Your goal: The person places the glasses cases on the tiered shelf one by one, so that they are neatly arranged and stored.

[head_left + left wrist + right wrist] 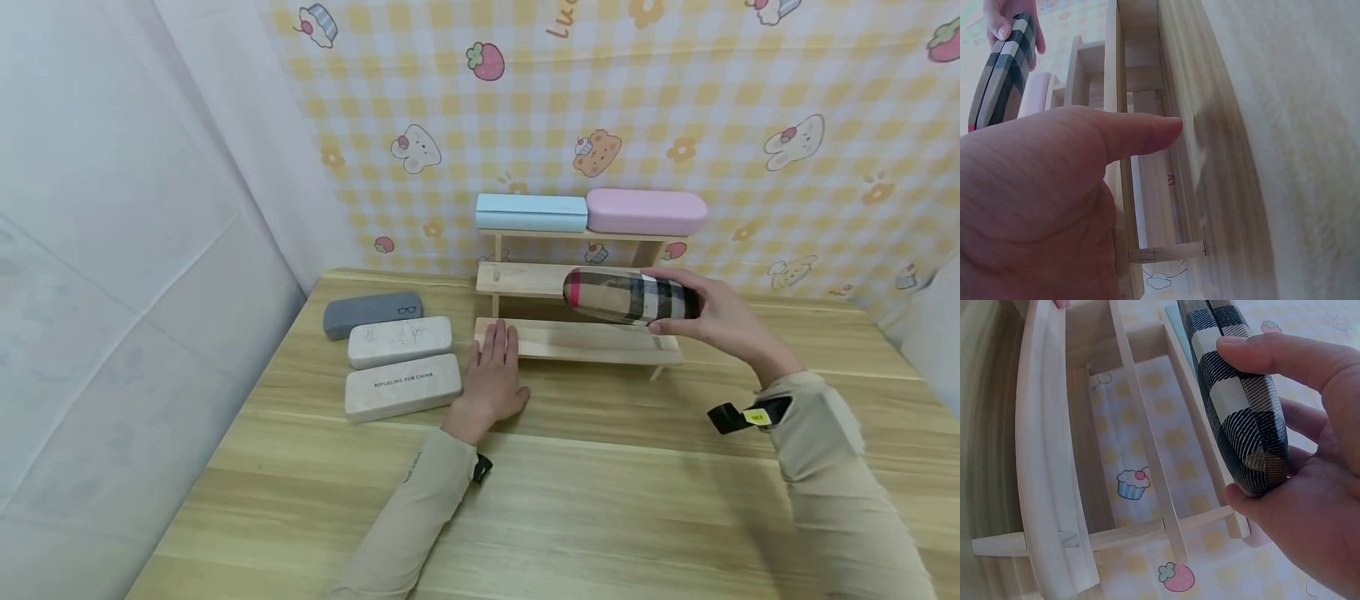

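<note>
My right hand [716, 321] grips the right end of a plaid glasses case [611, 296], tan with black and white checks and a pink stripe. In the head view the case overlaps the middle shelf of a three-tier wooden rack [570, 342]. The right wrist view shows thumb and fingers around the closed case [1241, 400]. My left hand [491, 379] lies with straight fingers on the left end of the rack's lowest shelf. In the left wrist view its thumb [1141, 132] sticks out beside the rack's front edge.
On the top shelf sit a light blue case [532, 213] and a pink case [647, 212]. Left of the rack, a grey-blue case [372, 313], a patterned white case [400, 342] and a lettered white case [403, 387] lie on the wooden table [600, 517]. A checked cloth [525, 125] hangs behind.
</note>
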